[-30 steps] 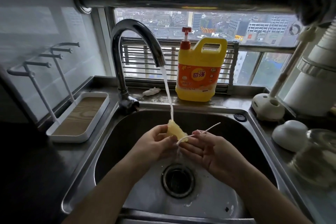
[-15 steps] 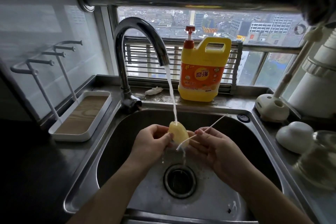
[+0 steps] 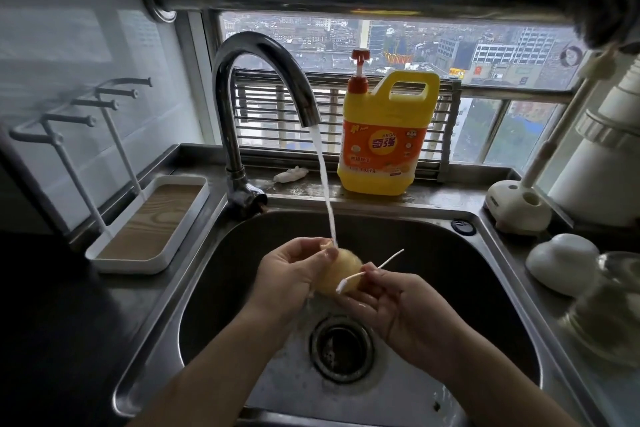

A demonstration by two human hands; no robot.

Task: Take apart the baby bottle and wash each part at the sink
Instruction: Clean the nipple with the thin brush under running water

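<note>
Over the steel sink (image 3: 433, 239), my left hand (image 3: 289, 279) grips a soft yellowish bottle nipple (image 3: 341, 270) under the running water from the tap (image 3: 263, 55). My right hand (image 3: 398, 308) pinches a thin white brush stick (image 3: 372, 270), its tip lying against the nipple's front. The stick's other end points up and to the right. A clear glass bottle body (image 3: 609, 308) lies on the counter at the right, and a white rounded cap (image 3: 561, 262) sits next to it.
A yellow dish-soap jug (image 3: 384, 142) stands behind the sink on the sill. A white drying rack with a tray (image 3: 145, 229) is at the left. A white brush holder (image 3: 516, 208) and a white appliance (image 3: 599, 163) crowd the right counter. The drain (image 3: 341, 348) is below my hands.
Both hands have stayed under the stream. The left hand has turned the nipple so its rounded side faces me, and the stick's tip has moved lower against it.
</note>
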